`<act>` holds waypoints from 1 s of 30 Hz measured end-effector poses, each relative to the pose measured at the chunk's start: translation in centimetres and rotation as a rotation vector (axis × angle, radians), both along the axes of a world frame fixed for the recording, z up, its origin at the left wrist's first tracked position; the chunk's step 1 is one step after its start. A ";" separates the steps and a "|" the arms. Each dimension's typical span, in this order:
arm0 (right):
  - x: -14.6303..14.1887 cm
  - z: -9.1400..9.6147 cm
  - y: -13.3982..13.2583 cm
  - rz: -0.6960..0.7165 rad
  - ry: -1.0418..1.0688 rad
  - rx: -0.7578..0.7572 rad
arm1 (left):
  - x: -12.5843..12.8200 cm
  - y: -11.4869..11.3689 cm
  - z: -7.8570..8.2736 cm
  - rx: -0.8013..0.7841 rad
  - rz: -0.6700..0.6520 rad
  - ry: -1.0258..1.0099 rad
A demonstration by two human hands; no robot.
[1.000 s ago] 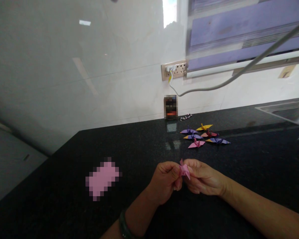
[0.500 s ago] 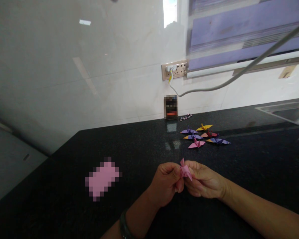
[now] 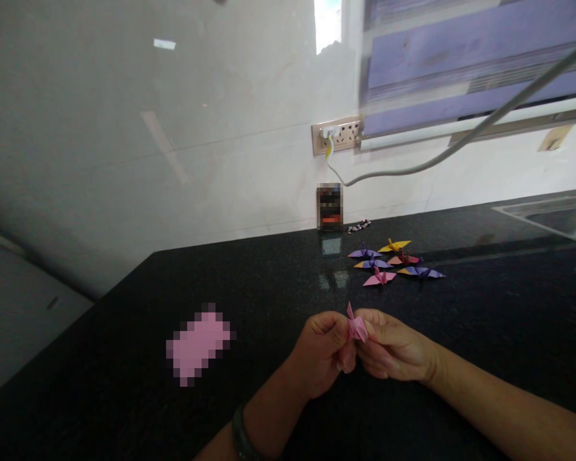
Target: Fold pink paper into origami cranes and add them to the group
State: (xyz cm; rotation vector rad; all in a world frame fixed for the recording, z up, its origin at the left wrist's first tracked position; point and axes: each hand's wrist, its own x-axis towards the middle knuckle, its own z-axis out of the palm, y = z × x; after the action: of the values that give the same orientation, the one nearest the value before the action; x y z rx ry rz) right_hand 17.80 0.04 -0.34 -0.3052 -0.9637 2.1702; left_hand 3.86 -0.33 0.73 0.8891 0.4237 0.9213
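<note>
Between my two hands is a pink origami crane (image 3: 358, 328), held above the dark counter with one narrow point sticking up. My left hand (image 3: 324, 349) pinches its left side between thumb and fingers. On the other side, my right hand (image 3: 396, 346) grips it with the thumb on top; the fingertips behind the paper are partly hidden. Beyond the hands lie several finished paper cranes: a pink crane (image 3: 380, 277), a yellow crane (image 3: 394, 246), a red crane (image 3: 404, 258) and some purple ones, such as the purple crane (image 3: 421, 273).
A blurred-out pink rectangle (image 3: 199, 346) lies on the black counter (image 3: 125, 320) to the left. Against the wall stands a small pixelated box (image 3: 329, 208), beside a beaded strand (image 3: 360, 226). A white cable (image 3: 393, 173) runs from the wall socket (image 3: 336, 135). A sink edge (image 3: 532, 214) is at right.
The pink crane has turned slightly in my fingers, and its lower right point has drawn in toward my right thumb. Both hands stay in nearly the same place.
</note>
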 end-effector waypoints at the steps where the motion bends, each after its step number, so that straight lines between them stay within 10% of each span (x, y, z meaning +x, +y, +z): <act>1: 0.1 0.2 0.1 -0.022 -0.012 0.013 | -0.1 0.0 0.2 -0.013 -0.018 -0.004; 24: 1.5 1.0 1.7 -0.388 -0.016 -0.045 | -1.7 1.8 1.5 -0.193 0.230 -0.080; 30: 0.8 1.0 1.5 -0.360 -0.165 0.011 | -1.3 1.7 1.0 -0.125 0.100 0.082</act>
State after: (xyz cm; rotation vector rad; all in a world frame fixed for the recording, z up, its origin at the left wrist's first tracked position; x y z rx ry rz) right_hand 18.65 1.51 0.69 -0.6115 -0.9290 1.8319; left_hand 2.54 1.36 1.68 0.7987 0.5947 0.9408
